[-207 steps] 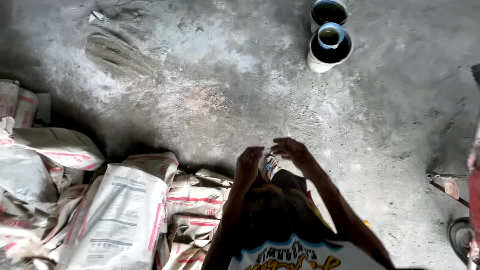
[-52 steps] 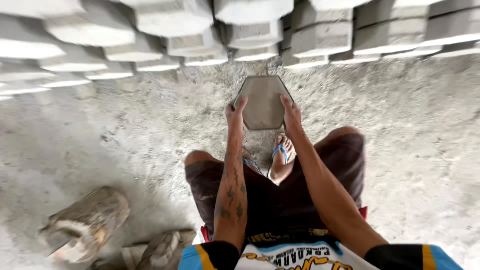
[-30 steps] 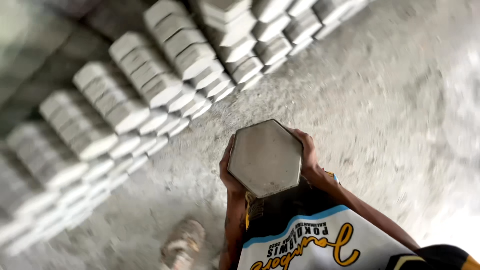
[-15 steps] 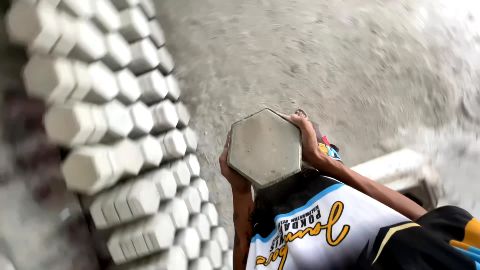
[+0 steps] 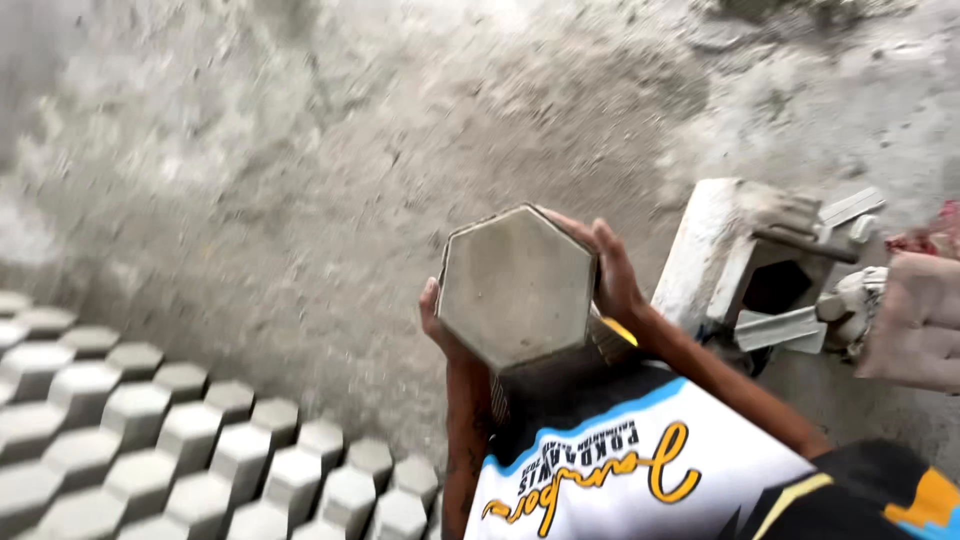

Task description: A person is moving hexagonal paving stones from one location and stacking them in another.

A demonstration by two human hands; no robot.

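Note:
I hold a grey hexagonal block point(image 5: 515, 285) in front of my chest, its flat face turned up towards me. My left hand point(image 5: 437, 322) grips its left edge, and the tattooed forearm runs down below it. My right hand point(image 5: 615, 272) wraps around its right edge. The block's underside is hidden. To the right, close to my right forearm, stands a white metal mould press point(image 5: 712, 262) with a dark hexagonal opening point(image 5: 775, 287).
Rows of pale hexagonal paving blocks point(image 5: 200, 440) lie packed together on the ground at the lower left. Rough sandy concrete floor point(image 5: 300, 180) fills the upper part. A pale, blurred shape point(image 5: 920, 330) sits at the right edge by the press handle.
The view has swung round: the rows of pavers slid from the left side to the lower left, and the white press now shows fully at the right. Both hands still hold the block.

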